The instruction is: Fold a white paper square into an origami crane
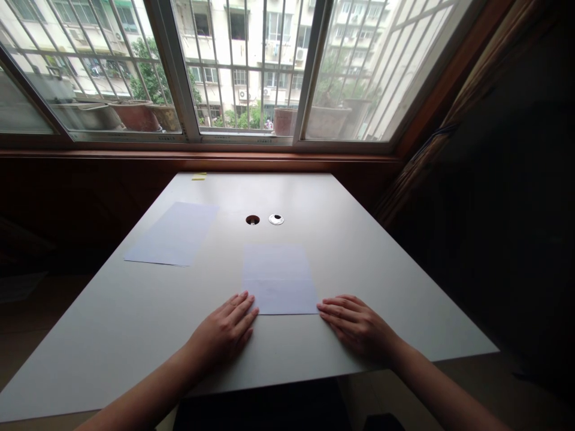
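Observation:
A white sheet of paper [278,278] lies flat in front of me on the grey table [135,323]. My left hand [224,329] rests palm down on the table, fingers stretched, its tips at the sheet's near left corner. My right hand [354,323] lies flat too, fingers extended toward the sheet's near right corner. Neither hand holds anything.
A second sheet of paper [173,233] lies to the left. A cable hole [252,219] and its white cap [276,219] sit mid-table. Yellow sticky notes [198,176] lie at the far edge. A barred window [238,66] and a curtain [453,114] are beyond.

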The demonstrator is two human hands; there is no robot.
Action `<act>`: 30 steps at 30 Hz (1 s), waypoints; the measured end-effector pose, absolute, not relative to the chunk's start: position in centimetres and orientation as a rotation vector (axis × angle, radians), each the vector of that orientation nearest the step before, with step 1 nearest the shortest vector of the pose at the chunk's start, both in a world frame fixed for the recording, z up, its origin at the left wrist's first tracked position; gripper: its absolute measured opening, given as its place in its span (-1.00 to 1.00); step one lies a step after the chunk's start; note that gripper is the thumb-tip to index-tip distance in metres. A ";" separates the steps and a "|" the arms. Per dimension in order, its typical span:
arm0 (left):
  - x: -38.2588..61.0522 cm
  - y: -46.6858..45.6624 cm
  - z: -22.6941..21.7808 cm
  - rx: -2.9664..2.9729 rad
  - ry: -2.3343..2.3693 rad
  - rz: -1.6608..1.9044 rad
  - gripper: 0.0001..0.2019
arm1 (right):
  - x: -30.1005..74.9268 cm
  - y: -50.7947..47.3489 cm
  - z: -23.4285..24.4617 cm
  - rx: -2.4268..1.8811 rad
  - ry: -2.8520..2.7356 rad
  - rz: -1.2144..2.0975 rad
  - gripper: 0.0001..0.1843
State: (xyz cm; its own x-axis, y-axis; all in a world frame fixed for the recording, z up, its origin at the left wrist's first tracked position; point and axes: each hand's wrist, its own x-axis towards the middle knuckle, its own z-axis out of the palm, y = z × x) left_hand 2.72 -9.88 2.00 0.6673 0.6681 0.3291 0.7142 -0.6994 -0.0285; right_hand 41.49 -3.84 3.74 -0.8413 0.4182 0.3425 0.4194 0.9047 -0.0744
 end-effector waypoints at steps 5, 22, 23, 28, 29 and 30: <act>5.5 -9.8 2.2 -2.761 -1.075 -0.449 -0.57 | 41.2 -3.8 3.6 -0.607 -2.696 0.019 -0.55; 8.6 -7.5 2.1 -2.762 -0.954 -0.484 -0.64 | 34.5 -1.8 2.7 -0.445 -2.613 -0.082 -0.67; 8.1 -7.2 1.9 -2.762 -0.938 -0.488 -0.66 | 34.2 -1.6 2.7 -0.441 -2.614 -0.083 -0.69; 5.1 -6.2 1.5 -2.770 -0.918 -0.559 -0.71 | 33.6 -0.7 2.7 -0.455 -2.625 -0.058 -0.71; 4.5 -6.1 1.5 -2.775 -0.925 -0.575 -0.71 | 33.6 -0.6 2.7 -0.455 -2.623 -0.053 -0.71; 4.0 -6.1 1.5 -2.780 -0.933 -0.589 -0.71 | 33.6 -0.5 2.8 -0.454 -2.619 -0.049 -0.72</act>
State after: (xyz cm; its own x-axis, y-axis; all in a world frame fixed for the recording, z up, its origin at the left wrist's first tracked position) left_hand 3.96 -6.12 1.45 0.7295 0.5469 0.4108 0.6061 -0.7952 -0.0177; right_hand 33.63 -0.52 2.76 -0.8303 0.3088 0.4639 0.3258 0.9443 -0.0454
